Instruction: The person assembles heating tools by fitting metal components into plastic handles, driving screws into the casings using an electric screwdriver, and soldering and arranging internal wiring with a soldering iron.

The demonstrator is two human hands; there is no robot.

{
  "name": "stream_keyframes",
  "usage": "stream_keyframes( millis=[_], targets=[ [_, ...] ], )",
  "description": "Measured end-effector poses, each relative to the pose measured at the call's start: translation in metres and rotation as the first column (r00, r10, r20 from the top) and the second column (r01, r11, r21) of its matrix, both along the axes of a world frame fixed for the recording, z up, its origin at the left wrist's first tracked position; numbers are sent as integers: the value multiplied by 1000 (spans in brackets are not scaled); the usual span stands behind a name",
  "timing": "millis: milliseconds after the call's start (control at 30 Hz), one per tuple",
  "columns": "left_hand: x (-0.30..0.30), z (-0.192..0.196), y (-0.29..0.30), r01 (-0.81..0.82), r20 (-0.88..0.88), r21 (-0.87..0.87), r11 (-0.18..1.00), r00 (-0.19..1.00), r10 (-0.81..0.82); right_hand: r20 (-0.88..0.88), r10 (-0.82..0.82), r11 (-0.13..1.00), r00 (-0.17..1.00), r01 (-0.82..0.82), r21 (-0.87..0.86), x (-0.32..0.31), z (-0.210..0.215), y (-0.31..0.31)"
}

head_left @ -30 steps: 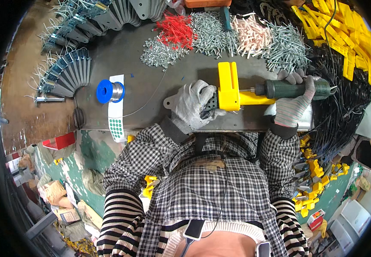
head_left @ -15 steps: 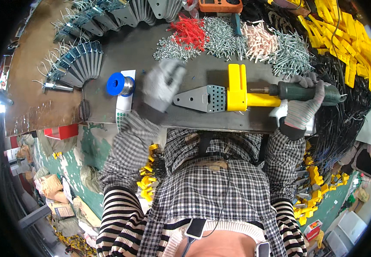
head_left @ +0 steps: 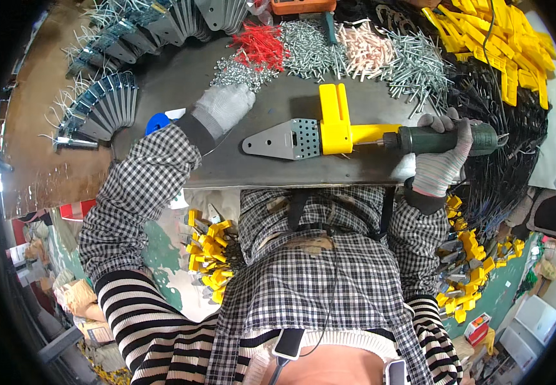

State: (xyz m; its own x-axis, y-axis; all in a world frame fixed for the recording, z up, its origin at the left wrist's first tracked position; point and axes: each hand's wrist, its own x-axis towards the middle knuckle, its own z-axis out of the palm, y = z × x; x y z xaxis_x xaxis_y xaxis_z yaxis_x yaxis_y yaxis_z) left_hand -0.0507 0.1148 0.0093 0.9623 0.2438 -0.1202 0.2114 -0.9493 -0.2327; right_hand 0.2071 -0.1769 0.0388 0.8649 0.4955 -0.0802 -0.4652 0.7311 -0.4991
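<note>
My right hand (head_left: 443,154), in a striped grey glove, is wrapped round a dark green electric screwdriver (head_left: 477,140) whose bit points left. Its tip is beside the yellow handle of a tool-like part (head_left: 335,131), joined to a grey metal plate (head_left: 276,140) with many small holes. This part lies flat near the table's front edge. My gloved left hand (head_left: 225,106) is at the near edge of a pile of small metal nuts (head_left: 236,76). Its fingers are together and bent down; their tips, and anything in them, cannot be made out.
Red pieces (head_left: 260,48), silver screws (head_left: 307,50), pale pink sleeves (head_left: 362,51) and longer screws (head_left: 417,70) lie heaped behind. Yellow shells (head_left: 502,48) and black cables (head_left: 509,115) fill the right. Metal plates (head_left: 108,106) stand fanned at left. A blue spool (head_left: 157,123) is partly behind my arm.
My left hand has moved away from beside the plate, up and left to the nut pile. The right hand still holds the screwdriver. The whole view has shifted slightly.
</note>
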Motion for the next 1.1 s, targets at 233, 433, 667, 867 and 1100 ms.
stream_keyframes(
  millis=[233, 433, 667, 867, 1100],
  targets=[
    [5, 10, -96, 212, 656, -534, 819, 715, 242, -8, -41, 999, 999, 40, -25, -4, -13, 3],
    [22, -24, -147, 143, 688, -615, 775, 579, 439, -21, -39, 999, 999, 39, 19, -13, -16, 5],
    [20, -20, -149, 153, 715, -564, 811, 582, 387, -44, -74, 997, 996, 73, -26, -15, -13, 6],
    [19, -26, -151, 126, 706, -564, 816, 586, 397, -33, -28, 999, 999, 29, 21, -15, -17, 3],
    [20, -26, -151, 122, 681, -590, 798, 605, 411, -43, -38, 999, 998, 39, 35, -15, -20, 0]
  ],
)
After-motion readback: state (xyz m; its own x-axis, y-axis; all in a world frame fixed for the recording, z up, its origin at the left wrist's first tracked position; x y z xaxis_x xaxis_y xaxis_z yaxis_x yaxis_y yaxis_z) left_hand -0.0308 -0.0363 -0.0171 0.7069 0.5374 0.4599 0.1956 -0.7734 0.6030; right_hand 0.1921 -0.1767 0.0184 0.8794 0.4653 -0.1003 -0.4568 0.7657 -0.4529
